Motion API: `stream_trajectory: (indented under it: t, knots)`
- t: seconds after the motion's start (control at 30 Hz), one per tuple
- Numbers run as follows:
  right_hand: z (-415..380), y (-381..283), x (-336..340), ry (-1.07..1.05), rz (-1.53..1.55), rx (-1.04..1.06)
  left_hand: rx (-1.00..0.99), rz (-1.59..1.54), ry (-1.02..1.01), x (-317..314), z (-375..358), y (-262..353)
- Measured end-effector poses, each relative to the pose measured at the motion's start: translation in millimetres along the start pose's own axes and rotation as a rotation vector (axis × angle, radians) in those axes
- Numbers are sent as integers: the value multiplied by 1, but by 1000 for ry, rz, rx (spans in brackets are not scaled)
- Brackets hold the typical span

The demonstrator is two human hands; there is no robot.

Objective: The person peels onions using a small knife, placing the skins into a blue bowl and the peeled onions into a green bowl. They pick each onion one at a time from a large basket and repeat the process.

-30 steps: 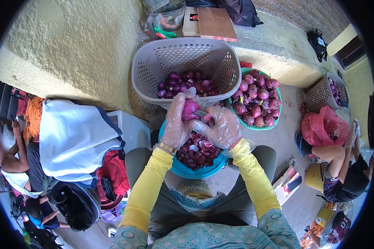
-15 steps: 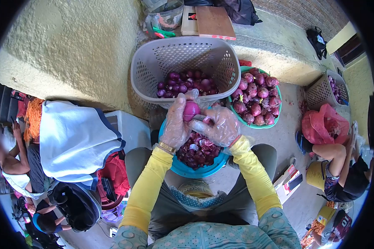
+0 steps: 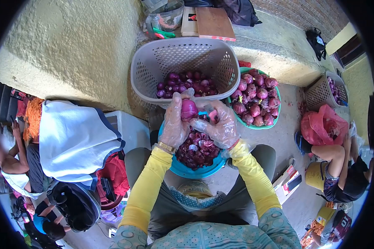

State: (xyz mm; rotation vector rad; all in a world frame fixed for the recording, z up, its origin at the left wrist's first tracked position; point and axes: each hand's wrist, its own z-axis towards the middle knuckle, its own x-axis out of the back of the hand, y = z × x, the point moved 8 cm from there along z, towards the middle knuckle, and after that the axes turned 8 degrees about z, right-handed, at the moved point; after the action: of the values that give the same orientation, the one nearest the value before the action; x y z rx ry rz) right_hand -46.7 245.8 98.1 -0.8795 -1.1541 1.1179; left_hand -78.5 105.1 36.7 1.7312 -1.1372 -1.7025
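Both of my hands wear clear plastic gloves. My left hand (image 3: 174, 124) grips a smooth purple onion (image 3: 189, 110) between thumb and fingers. Close beside it, my right hand (image 3: 220, 126) has its fingers curled, with a small pinkish piece at the fingertips that is too small to name. Beneath both hands sits a blue basin (image 3: 187, 173) holding dark red onion skins (image 3: 197, 153). Just beyond them stands a grey perforated basket (image 3: 170, 54) with shiny purple onions inside. To its right, a green basin (image 3: 279, 103) is heaped with onions in dry skins.
A pale cloth (image 3: 77, 139) drapes over something at the left, beside a white box (image 3: 133, 128). At the right are a red bag (image 3: 324, 124), another basket (image 3: 320, 93) and a seated person (image 3: 345, 170). Another person (image 3: 16, 162) sits at far left. Boards (image 3: 214, 23) lie on the ledge.
The onion in my left hand has turned and shifted slightly left. My right hand has tilted, its fingers lifted a little off the onion.
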Motion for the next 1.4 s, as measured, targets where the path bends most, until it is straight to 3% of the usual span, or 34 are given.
stream_trajectory:
  t: [0.03, 0.17, 0.23, 0.37, 0.43, 0.63, 0.83, 0.97, 1.07, 1.13, 1.27, 1.33, 1.4]
  knots:
    - [0, -5, -1, 5, 29, 87, 8, -20, 29, 0, 0, -2]
    - [-1, 3, -8, 19, 21, 102, 13, -62, 75, 6, 4, -13]
    - [-1, 6, -8, -7, -38, -80, 49, -64, 66, 7, 4, -18]
    - [-2, 14, -6, 74, -33, -11, 27, 35, 96, 9, 4, -20]
    - [-3, 29, -7, 40, 41, -134, 13, 67, 62, 6, 3, -18]
    - [2, 58, -13, -141, 91, -235, 54, 59, 52, 6, 3, -21]
    - [-3, 44, -18, -201, -71, -75, 169, 106, 228, 17, -5, -30]
    - [-5, 36, -19, -238, -36, -19, 290, -85, 202, 46, -1, -63]
    - [-2, 36, -9, -202, -42, 37, 369, -234, 91, 34, -2, -59]
    - [8, 42, -2, -184, 103, -35, 426, -212, 71, 15, -9, -37]
    - [5, 39, -2, -155, 196, -64, 418, -232, -16, 2, -16, -33]
    - [4, 54, -4, -121, 229, -49, 297, -219, -63, -8, -13, -25]
    - [2, 54, -4, -90, 257, -36, 292, -257, 0, 12, -6, -46]
